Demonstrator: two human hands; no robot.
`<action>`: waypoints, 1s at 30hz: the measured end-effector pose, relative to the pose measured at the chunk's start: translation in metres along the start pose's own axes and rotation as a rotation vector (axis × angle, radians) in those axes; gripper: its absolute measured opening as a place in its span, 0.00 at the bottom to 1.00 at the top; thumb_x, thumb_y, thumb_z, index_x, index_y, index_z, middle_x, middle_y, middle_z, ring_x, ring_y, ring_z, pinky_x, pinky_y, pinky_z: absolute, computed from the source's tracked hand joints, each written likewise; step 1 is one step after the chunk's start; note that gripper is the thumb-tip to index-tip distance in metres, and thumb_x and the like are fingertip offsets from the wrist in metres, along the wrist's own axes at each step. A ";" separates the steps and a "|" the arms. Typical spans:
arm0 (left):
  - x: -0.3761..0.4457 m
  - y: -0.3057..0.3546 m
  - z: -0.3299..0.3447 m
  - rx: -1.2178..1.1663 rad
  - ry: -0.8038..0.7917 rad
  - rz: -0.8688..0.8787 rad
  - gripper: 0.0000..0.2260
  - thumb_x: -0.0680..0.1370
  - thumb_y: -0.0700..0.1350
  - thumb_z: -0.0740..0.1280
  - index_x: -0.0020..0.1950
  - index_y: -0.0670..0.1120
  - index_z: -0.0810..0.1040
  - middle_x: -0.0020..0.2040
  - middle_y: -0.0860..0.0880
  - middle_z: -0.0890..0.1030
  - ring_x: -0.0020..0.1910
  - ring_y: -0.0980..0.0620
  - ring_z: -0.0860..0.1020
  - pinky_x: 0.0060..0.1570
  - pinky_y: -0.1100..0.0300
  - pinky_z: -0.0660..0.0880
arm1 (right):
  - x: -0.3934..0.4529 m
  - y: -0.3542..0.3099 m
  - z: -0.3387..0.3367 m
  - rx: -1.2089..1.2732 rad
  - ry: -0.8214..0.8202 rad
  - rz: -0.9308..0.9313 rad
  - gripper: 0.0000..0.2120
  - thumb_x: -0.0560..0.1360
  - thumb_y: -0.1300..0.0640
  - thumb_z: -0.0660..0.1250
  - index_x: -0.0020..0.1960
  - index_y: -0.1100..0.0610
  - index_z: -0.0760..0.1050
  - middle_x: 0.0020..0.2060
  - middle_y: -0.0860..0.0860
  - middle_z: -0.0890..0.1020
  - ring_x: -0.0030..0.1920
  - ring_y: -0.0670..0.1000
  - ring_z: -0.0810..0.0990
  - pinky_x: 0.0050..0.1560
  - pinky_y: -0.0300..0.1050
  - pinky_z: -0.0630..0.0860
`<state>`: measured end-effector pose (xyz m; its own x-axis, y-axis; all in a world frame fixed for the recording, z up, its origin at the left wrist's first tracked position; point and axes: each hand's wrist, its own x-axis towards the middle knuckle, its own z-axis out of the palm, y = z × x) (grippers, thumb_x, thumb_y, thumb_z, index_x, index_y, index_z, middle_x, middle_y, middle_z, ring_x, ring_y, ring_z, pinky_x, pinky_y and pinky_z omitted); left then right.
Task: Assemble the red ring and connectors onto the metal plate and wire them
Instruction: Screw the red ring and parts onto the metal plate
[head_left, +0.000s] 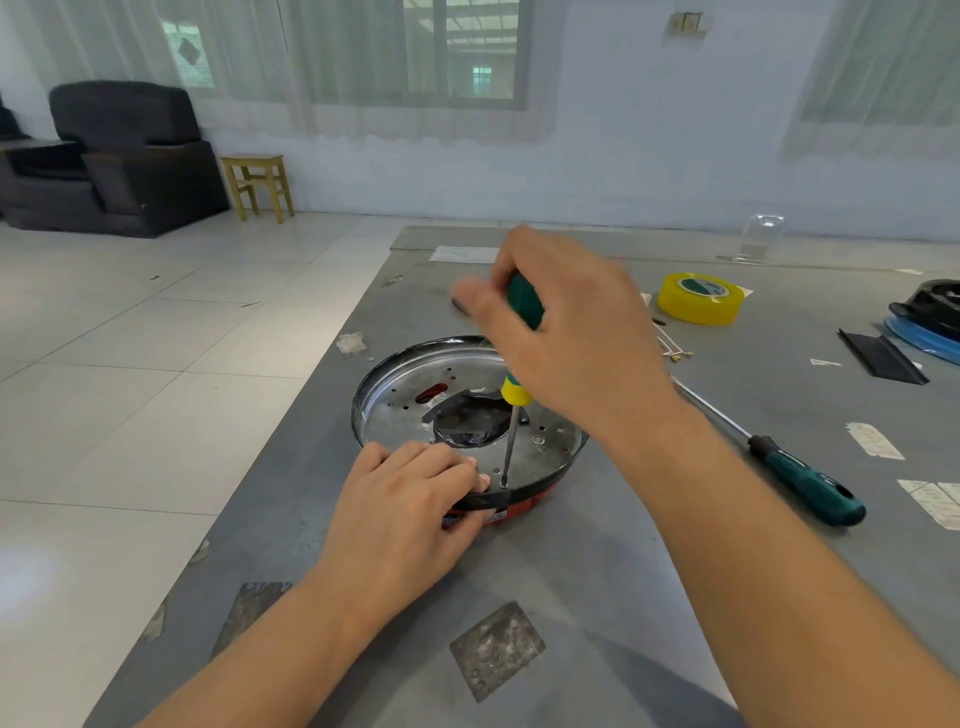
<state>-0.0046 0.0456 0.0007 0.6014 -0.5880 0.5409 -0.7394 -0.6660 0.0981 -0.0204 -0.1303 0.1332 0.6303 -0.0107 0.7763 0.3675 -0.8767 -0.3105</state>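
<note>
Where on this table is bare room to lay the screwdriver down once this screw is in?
Bare grey table lies in front of the metal plate, between the two forearms. Another bare patch lies between the plate and the table's left edge. To the right it is crowded: the spare screwdriver, yellow tape roll, a black strip and paper scraps.

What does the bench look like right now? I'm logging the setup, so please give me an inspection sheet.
Surface: grey table with worn patches and paper scraps.
Job's things: metal plate on the red ring; screwdriver upright, its tip at the plate's near rim.
Clutter: second screwdriver, yellow tape roll, black strip.
Grippers: right hand grips the screwdriver handle; left hand holds the plate's rim.
Cables: nothing seen.
Surroundings: black armchair, wooden stool, curtained windows.
</note>
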 end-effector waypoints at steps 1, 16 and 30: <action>0.000 0.000 0.000 0.000 -0.004 0.000 0.08 0.72 0.51 0.80 0.47 0.54 0.85 0.50 0.59 0.85 0.49 0.51 0.84 0.40 0.52 0.71 | 0.001 -0.001 -0.002 0.115 -0.069 0.024 0.11 0.82 0.45 0.59 0.48 0.50 0.76 0.43 0.42 0.80 0.45 0.44 0.77 0.45 0.48 0.73; 0.000 -0.001 0.002 -0.003 0.004 0.021 0.05 0.74 0.54 0.73 0.47 0.55 0.85 0.50 0.59 0.85 0.49 0.52 0.84 0.40 0.53 0.72 | 0.011 -0.001 -0.010 0.022 -0.183 0.002 0.18 0.80 0.36 0.58 0.51 0.46 0.80 0.39 0.44 0.79 0.43 0.44 0.77 0.46 0.50 0.77; 0.000 -0.002 0.002 -0.003 -0.010 0.012 0.08 0.71 0.53 0.80 0.48 0.56 0.85 0.50 0.60 0.85 0.49 0.53 0.84 0.40 0.54 0.72 | 0.007 0.010 0.006 0.095 -0.094 0.031 0.15 0.83 0.42 0.55 0.56 0.47 0.77 0.35 0.47 0.79 0.39 0.46 0.79 0.41 0.50 0.76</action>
<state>-0.0022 0.0459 -0.0009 0.5954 -0.6004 0.5339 -0.7475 -0.6575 0.0943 -0.0085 -0.1361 0.1319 0.7019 0.0117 0.7122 0.4070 -0.8271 -0.3875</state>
